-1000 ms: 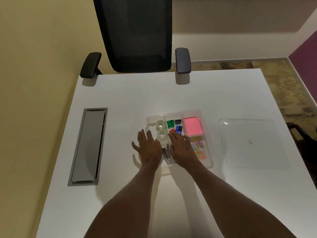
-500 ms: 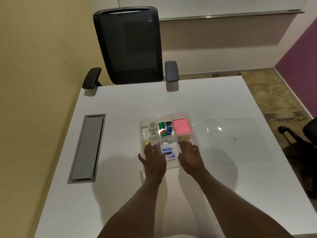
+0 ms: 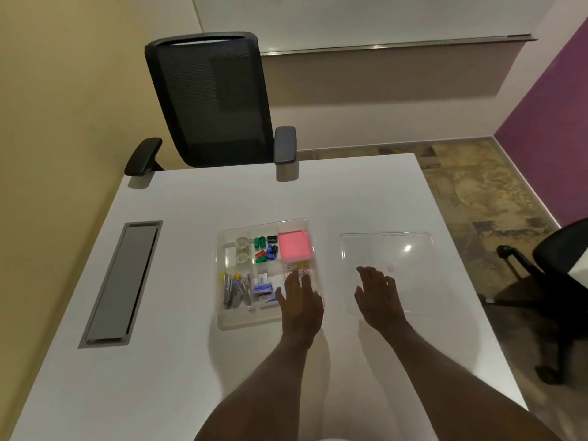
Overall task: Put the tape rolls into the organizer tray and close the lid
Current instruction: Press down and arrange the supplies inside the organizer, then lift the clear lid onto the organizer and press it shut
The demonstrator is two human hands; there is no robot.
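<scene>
The clear organizer tray (image 3: 224, 323) sits mid-table with no lid on it. Two clear tape rolls (image 3: 242, 249) lie in its back left compartment. The clear lid (image 3: 413, 259) lies flat on the table to the tray's right. My left hand (image 3: 300, 302) hovers flat with fingers apart over the tray's front right corner. Over the lid's front left part is my right hand (image 3: 378, 296), palm down with fingers spread. Neither hand holds anything.
The tray also holds a pink note pad (image 3: 293, 245), coloured clips (image 3: 265, 248), pens and a stapler (image 3: 234, 289). A grey cable hatch (image 3: 122, 283) is set in the white table (image 3: 191, 361) at left. One black chair (image 3: 216, 100) stands behind, another chair (image 3: 560, 265) at right.
Both hands have moved to the right: the left from the tray's front left to its front right corner, the right from the tray onto the lid. The camera view has also shifted.
</scene>
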